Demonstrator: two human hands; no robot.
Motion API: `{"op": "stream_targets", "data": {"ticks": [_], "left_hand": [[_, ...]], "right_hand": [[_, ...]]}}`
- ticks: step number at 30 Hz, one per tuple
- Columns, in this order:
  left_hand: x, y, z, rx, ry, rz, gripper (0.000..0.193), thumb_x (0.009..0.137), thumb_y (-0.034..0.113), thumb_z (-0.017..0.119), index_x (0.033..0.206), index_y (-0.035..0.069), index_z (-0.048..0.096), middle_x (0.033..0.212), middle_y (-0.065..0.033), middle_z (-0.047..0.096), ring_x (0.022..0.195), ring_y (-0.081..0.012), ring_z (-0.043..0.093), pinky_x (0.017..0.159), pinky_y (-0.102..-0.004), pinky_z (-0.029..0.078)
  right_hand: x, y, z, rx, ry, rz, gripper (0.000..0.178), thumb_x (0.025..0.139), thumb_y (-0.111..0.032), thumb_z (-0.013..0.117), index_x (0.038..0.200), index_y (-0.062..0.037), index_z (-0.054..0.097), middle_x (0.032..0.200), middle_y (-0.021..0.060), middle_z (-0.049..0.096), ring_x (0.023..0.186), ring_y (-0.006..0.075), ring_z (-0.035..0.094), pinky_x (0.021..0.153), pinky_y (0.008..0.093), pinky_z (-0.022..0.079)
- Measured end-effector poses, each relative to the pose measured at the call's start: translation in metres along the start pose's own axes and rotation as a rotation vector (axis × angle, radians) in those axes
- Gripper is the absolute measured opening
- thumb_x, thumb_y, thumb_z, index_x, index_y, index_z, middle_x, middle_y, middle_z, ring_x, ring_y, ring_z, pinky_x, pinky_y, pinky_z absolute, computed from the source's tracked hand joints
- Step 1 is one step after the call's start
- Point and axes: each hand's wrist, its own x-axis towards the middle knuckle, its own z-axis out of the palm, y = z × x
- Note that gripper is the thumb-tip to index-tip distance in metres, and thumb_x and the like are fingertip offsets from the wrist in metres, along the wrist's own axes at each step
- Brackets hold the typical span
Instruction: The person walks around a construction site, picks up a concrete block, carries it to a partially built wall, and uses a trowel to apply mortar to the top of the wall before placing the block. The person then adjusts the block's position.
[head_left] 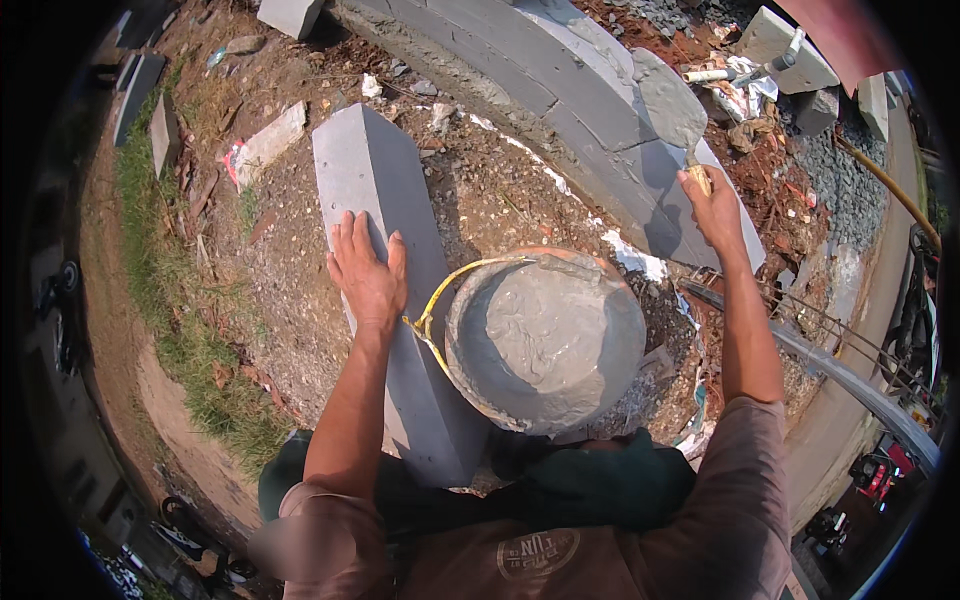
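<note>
Pressing our left hand (pixel 368 275) flat, fingers spread, on the loose grey block (pixel 395 290) nearby, we grip the trowel (pixel 672 108) in our right hand (pixel 716 208) over the partly smoothed kerb (pixel 590 100) far right, mortar bucket (pixel 545 340) full.

Bright, hard daylight throughout, coming from the upper left. Sharp dark shadows thrown rightward off the loose concrete block (pixel 385 270) and the trowel (pixel 668 100) onto the curb (pixel 580 100). Mild glare on pale concrete. Strong fisheye bending near the rim, black vignette at the corners. Centre crisp; smeared blur at lower left.
</note>
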Motion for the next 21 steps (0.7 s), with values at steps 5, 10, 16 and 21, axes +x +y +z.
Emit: {"op": "stream_targets", "data": {"ticks": [5, 10, 16, 21], "left_hand": [[0.001, -0.005, 0.002, 0.019, 0.023, 0.014, 0.056, 0.085, 0.034, 0.053, 0.131, 0.005, 0.04, 0.14, -0.016, 0.034, 0.134, -0.0331, 0.024, 0.108, -0.0518, 0.015], [-0.001, -0.01, 0.003, 0.005, 0.045, 0.022, 0.057, 0.084, 0.037, 0.051, 0.131, 0.006, 0.041, 0.14, -0.0162, 0.034, 0.133, -0.0334, 0.025, 0.108, -0.0518, 0.015], [0.001, -0.003, 0.004, -0.023, 0.051, 0.043, 0.058, 0.085, 0.038, 0.05, 0.131, 0.005, 0.041, 0.14, -0.0162, 0.034, 0.134, -0.0328, 0.024, 0.108, -0.0512, 0.015], [-0.002, -0.006, 0.002, -0.007, 0.036, 0.028, 0.058, 0.084, 0.038, 0.051, 0.131, 0.005, 0.041, 0.141, -0.0162, 0.034, 0.134, -0.032, 0.024, 0.109, -0.0501, 0.015]], "right_hand": [[-0.144, -0.015, -0.063, 0.098, -0.114, -0.016, 0.05, 0.083, -0.035, 0.062, 0.116, 0.0022, 0.052, 0.086, 0.0091, 0.059, 0.075, 0.0136, 0.055, 0.069, 0.0268, 0.045], [-0.217, -0.015, -0.077, -0.163, -0.458, -0.168, 0.049, 0.082, -0.03, 0.063, 0.119, 0.0003, 0.051, 0.097, 0.0177, 0.062, 0.083, 0.0273, 0.062, 0.075, 0.0361, 0.047], [-0.241, -0.025, 0.021, -0.454, -0.537, -0.331, 0.033, 0.082, -0.027, 0.06, 0.1, 0.0009, 0.059, 0.089, 0.0216, 0.061, 0.079, 0.0395, 0.059, 0.068, 0.0427, 0.047], [-0.23, 0.0, 0.006, 0.076, -0.844, -0.145, 0.028, 0.084, -0.021, 0.06, 0.101, 0.0007, 0.062, 0.072, 0.0113, 0.061, 0.06, 0.0218, 0.058, 0.053, 0.0312, 0.044]]}}
